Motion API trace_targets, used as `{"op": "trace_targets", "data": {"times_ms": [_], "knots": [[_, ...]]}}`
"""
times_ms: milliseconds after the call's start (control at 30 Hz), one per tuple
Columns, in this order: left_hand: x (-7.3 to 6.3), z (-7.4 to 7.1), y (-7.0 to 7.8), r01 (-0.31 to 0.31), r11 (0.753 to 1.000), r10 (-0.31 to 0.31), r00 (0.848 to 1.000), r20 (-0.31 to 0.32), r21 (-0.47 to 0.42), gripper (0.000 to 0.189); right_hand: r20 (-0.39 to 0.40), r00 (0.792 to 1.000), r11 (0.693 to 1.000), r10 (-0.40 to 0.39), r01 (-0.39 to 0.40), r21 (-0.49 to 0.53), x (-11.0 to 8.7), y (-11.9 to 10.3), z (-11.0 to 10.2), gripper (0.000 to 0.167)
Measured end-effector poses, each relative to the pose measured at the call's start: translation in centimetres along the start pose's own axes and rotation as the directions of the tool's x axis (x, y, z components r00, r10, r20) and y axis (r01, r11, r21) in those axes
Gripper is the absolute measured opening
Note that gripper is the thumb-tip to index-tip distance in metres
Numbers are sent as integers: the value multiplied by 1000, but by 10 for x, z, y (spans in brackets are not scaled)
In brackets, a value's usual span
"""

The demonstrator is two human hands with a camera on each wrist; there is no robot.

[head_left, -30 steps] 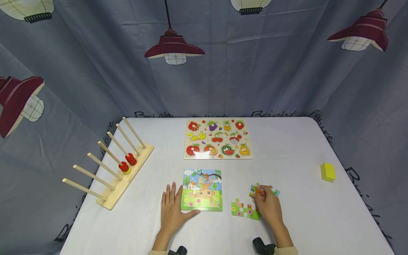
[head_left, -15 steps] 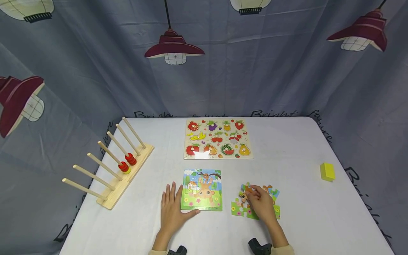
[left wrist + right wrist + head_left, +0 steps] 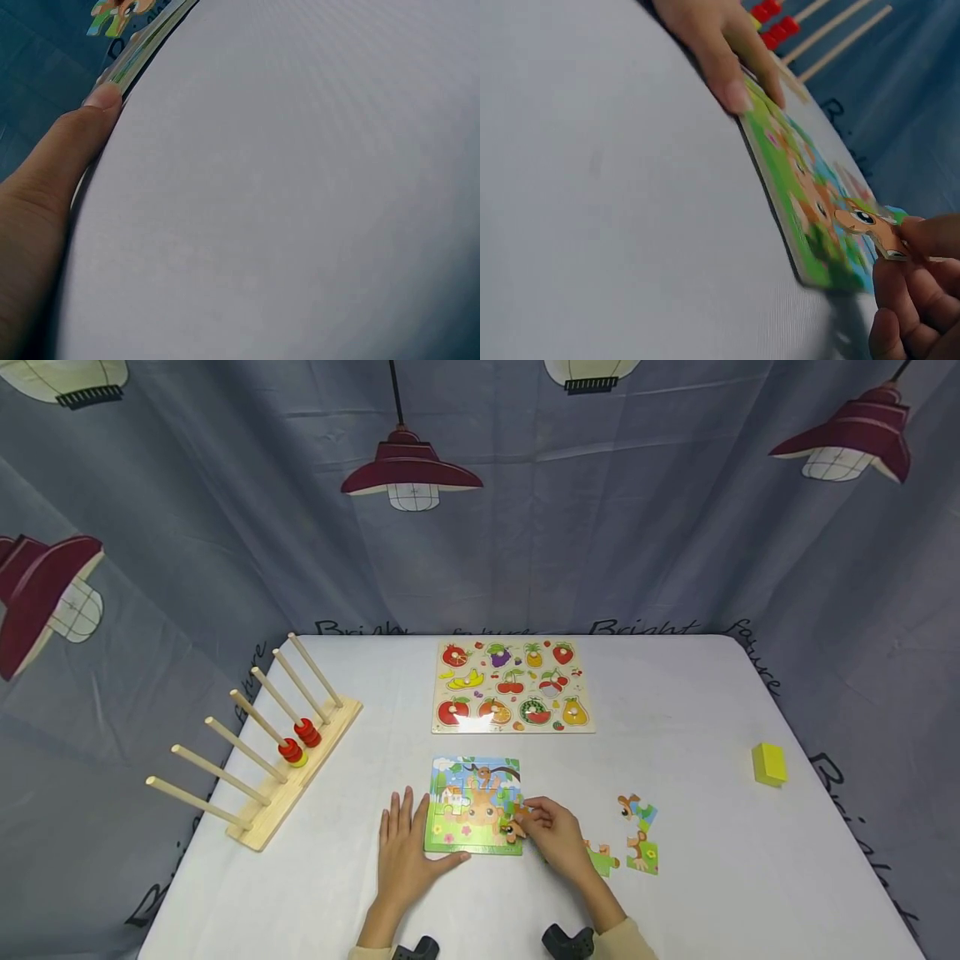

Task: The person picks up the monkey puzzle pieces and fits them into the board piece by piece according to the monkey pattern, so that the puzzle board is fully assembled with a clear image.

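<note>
A picture puzzle board point(image 3: 459, 848) lies flat on the white table, showing a cartoon animal, flowers and sky. My left hand point(image 3: 405, 852) rests at its left side with straight, spread fingers; in the left wrist view the thumb point(image 3: 101, 97) touches the board's near edge. Thumb and fingers of my right hand point(image 3: 558, 843) pinch a jigsaw piece point(image 3: 862, 217) with an orange animal's eye on it. That piece is held over the board's right part. Several loose jigsaw pieces point(image 3: 642, 853) lie to the right, some partly hidden behind the right hand.
A wooden peg rack point(image 3: 300, 802) with red and yellow rings stands at the left. Behind the puzzle lies a fruit picture board point(image 3: 513, 687). Far right, near the table's edge, sits a yellow block point(image 3: 769, 764).
From the loose pieces, my right hand has moved left to the board, carrying the pinched jigsaw piece. My left hand has stayed in place.
</note>
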State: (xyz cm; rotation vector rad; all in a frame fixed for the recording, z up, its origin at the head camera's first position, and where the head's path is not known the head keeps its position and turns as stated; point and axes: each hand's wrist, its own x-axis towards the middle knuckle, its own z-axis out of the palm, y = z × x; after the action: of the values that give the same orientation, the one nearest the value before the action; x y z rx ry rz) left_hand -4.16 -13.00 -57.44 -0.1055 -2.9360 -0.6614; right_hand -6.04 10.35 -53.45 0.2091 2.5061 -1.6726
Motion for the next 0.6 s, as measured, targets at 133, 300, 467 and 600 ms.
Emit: {"op": "trace_targets", "data": {"times_ms": [133, 300, 467, 600], "knots": [[0, 1, -1, -15, 1000, 15, 999, -30, 1, 112, 31, 999, 1000, -17, 17, -7, 5, -8, 12, 25], [-1, 2, -2, -23, 1000, 24, 998, -51, 8, 112, 98, 995, 999, -17, 20, -31, 11, -17, 22, 28], [-1, 2, -1, -19, 1000, 20, 999, -46, 5, 111, 130, 991, 1000, -9, 10, -3, 20, -19, 29, 28], [0, 2, 0, -19, 1000, 19, 999, -41, 4, 111, 139, 990, 1000, -4, 3, 11, 27, -18, 34, 28]]}}
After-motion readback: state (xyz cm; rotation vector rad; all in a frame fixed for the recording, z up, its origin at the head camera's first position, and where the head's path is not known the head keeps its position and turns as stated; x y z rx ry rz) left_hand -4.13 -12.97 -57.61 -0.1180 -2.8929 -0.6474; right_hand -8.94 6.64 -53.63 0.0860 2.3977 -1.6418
